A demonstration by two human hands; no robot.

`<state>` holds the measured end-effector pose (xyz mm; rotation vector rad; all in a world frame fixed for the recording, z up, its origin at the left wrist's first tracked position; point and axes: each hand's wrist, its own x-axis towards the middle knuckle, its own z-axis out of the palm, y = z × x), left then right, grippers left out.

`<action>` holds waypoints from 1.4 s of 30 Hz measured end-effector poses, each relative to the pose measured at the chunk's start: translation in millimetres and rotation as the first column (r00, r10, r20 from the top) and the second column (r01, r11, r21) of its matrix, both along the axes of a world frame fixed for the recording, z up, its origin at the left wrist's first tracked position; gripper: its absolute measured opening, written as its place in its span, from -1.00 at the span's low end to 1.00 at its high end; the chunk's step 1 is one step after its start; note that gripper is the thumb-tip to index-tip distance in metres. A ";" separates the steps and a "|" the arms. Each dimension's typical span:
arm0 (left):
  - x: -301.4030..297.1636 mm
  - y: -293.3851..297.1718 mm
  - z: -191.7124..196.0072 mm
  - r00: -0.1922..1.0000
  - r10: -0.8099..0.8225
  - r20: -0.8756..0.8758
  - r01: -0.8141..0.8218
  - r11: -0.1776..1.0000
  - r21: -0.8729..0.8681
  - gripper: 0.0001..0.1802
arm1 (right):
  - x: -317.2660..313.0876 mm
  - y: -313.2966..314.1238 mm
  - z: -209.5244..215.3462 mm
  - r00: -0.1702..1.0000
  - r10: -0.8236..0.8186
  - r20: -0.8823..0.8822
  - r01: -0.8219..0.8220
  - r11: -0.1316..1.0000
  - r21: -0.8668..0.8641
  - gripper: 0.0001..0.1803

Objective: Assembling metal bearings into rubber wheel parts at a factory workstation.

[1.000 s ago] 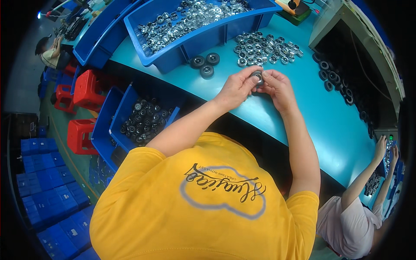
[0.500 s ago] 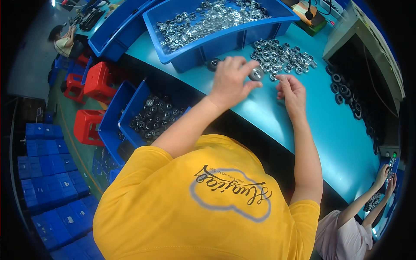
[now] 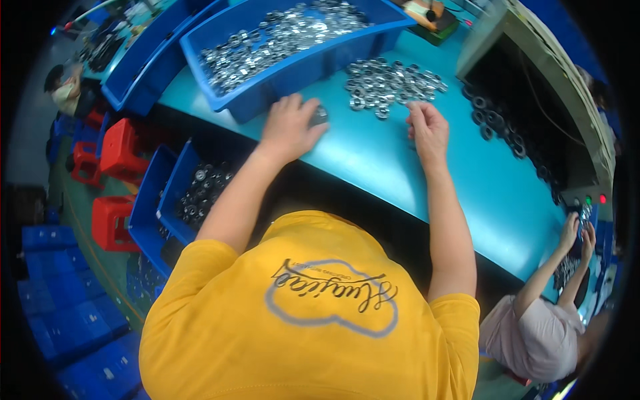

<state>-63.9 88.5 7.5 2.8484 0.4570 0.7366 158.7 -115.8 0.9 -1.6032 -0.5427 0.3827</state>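
- The left hand [image 3: 287,127] is above the middle of the frame, palm down and fingers spread, low over the turquoise surface [image 3: 460,193] near its front edge.
- A dark wheel [image 3: 320,117] shows between the left hand's index finger and thumb, at the hand's right side; whether the hand grips it or has let it go, I cannot tell.
- The right hand [image 3: 428,130], right of the frame's middle, has its thumb and fingertips drawn together and the other fingers curled; whether something small is pinched there, I cannot tell.
- Just above and left of the right hand, a loose pile of silver hubs [image 3: 393,87] lies on the surface, well apart from the left hand.
- A blue bin [image 3: 320,70] stands across the top of the frame, just above the left hand, with many more shiny pieces [image 3: 280,40] inside.
- Black rings [image 3: 493,120] trail down the upper right, beside the opening of a pale housing [image 3: 490,33].
- Left of the middle, below the surface, a lower blue bin [image 3: 172,197] holds dark wheels with bright centres [image 3: 199,193].
- Red stools [image 3: 120,150] and stacked blue boxes [image 3: 60,300] fill the left.
- At lower right, a co-worker in a pale shirt [image 3: 537,333] reaches both arms upward.
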 end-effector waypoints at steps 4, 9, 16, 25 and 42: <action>-35.2 -6.0 9.7 0.999 0.002 -0.040 -0.002 1.000 -0.009 -0.54 | 18.7 -10.0 4.0 0.996 -0.079 -0.029 0.081 0.991 0.110 -0.78; -107.1 4.0 1.9 0.991 0.135 0.008 -0.135 0.990 0.028 -0.52 | 73.3 -56.3 13.5 0.981 -0.183 0.060 0.184 0.983 -0.002 -0.75; -261.7 37.6 -79.6 0.678 0.491 -0.548 -0.473 0.861 0.187 -0.35 | 136.7 -141.3 5.2 0.763 -0.193 0.617 0.542 0.711 -0.448 -0.64; -127.4 -2.4 -16.7 0.996 0.084 0.027 -0.074 0.965 -0.253 -0.58 | 129.5 -140.6 -6.2 0.669 -0.099 0.736 0.595 0.666 -0.450 -0.73; 51.9 -45.3 -19.4 0.841 -0.029 0.540 0.460 -0.486 -0.743 -0.47 | -27.0 -0.2 27.1 0.932 0.183 0.313 -0.144 0.979 -0.145 -0.80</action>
